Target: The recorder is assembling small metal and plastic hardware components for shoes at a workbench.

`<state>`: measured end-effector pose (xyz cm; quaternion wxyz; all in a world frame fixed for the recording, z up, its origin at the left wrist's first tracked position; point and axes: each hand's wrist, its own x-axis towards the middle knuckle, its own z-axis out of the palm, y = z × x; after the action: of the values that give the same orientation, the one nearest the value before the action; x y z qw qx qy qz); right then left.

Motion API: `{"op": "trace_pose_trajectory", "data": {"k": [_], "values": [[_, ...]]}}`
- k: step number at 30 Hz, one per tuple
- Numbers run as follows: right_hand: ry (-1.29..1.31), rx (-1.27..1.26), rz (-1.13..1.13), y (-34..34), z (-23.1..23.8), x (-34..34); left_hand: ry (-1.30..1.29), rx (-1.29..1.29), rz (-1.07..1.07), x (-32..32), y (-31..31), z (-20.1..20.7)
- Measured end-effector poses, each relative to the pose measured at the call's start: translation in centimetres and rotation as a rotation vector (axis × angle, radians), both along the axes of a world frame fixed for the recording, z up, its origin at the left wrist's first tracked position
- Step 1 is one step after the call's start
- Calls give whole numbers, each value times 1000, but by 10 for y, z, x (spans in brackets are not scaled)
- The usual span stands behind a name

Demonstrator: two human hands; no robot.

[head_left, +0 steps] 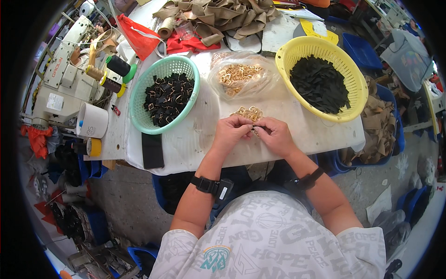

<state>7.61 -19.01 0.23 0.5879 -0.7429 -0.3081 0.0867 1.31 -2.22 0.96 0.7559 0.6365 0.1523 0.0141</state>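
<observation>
My left hand (232, 132) and my right hand (278, 135) meet over the near part of the white table, fingertips pinched together. Between them is a small black strip (258, 127), mostly hidden by the fingers; a bit of gold metal shows just below it. Right beyond my fingers lies a small pile of gold metal rings (248, 113). A clear plastic bag (218, 86) with many more rings sits behind that. To the right, a yellow basket (284, 58) holds loose black strips (320, 83). The mint green basket (135, 109) on the left contains black strips fitted with gold rings (168, 97).
A black phone (153, 151) lies at the table's left front edge. Sewing machine (58, 93), thread spools (118, 66) and a white cup (92, 120) stand left. Tan straps (223, 16) heap at the back. A blue bin (395, 116) of brown pieces stands right.
</observation>
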Motion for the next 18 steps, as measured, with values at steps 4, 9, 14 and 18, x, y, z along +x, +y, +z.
{"op": "trace_pose_trajectory", "data": {"k": [4, 9, 14, 18], "values": [[-8, -20, -6, 0, 1, 0, 11, -1, -11, 1, 1, -2], [-29, 13, -7, 0, -2, 0, 28, -37, 3, 1, 0, -1], [-42, -4, 36, 1, 5, -3, 12, -36, 8, 2, 2, -4], [-145, -44, 55, 0, 2, -1, 37, 12, 26, 2, -1, 4]]}}
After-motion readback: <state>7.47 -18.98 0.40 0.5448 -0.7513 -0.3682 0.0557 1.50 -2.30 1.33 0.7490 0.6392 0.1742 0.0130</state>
